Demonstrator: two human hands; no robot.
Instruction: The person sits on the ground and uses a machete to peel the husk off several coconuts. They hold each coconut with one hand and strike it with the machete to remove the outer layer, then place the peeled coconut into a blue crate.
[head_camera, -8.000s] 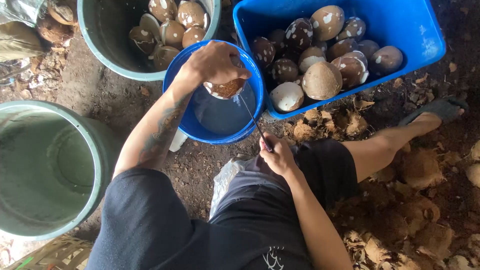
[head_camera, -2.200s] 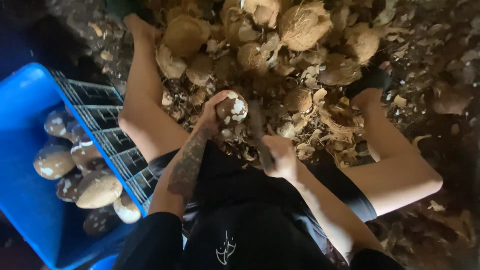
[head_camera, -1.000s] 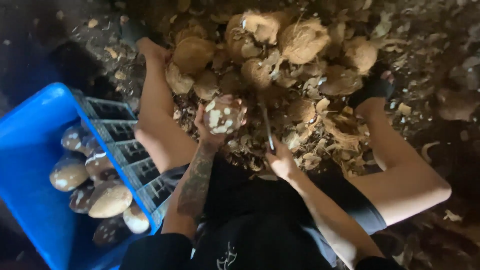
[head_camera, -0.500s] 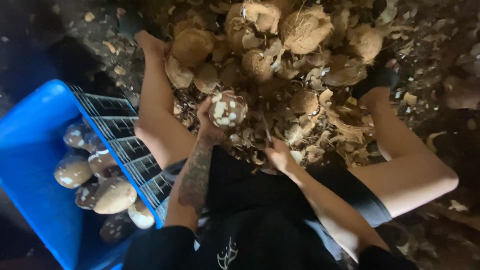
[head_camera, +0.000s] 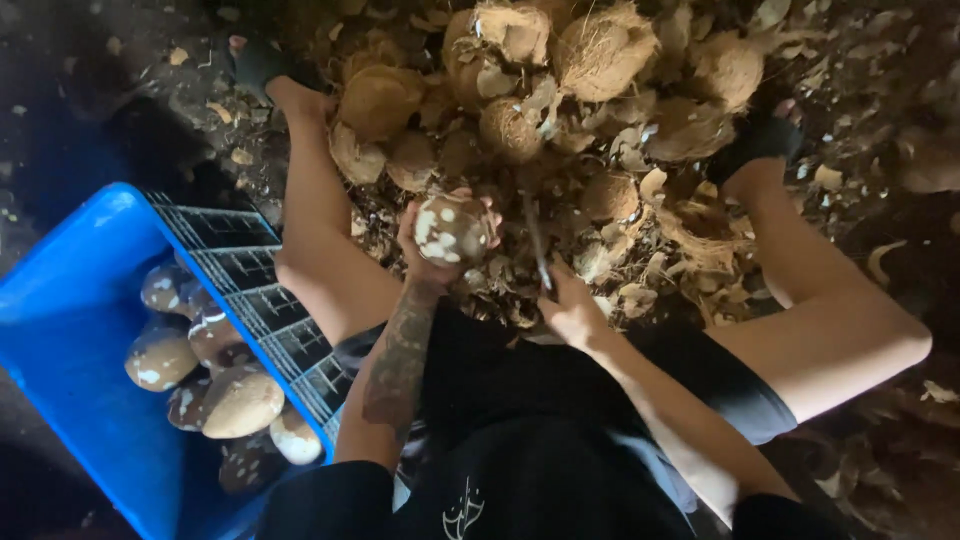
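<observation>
My left hand (head_camera: 425, 258) grips a partly peeled coconut (head_camera: 452, 228), brown with white patches, held up in front of my knees. My right hand (head_camera: 570, 310) is closed on a thin dark knife (head_camera: 535, 245) whose blade points up toward the coconut's right side. Both hands hover over a pile of husked coconuts and shell chips (head_camera: 560, 90) between my legs.
A blue plastic crate (head_camera: 80, 330) to my left holds several peeled coconuts (head_camera: 235, 400). My bare legs frame the pile, with feet in dark sandals (head_camera: 765, 140) at its far sides. Husk scraps cover the dirt ground on the right.
The view has swung from the buckets and bowl to the husk pile. Over the last second my left hand lifted the coconut slightly and the knife hand stayed close beside it.
</observation>
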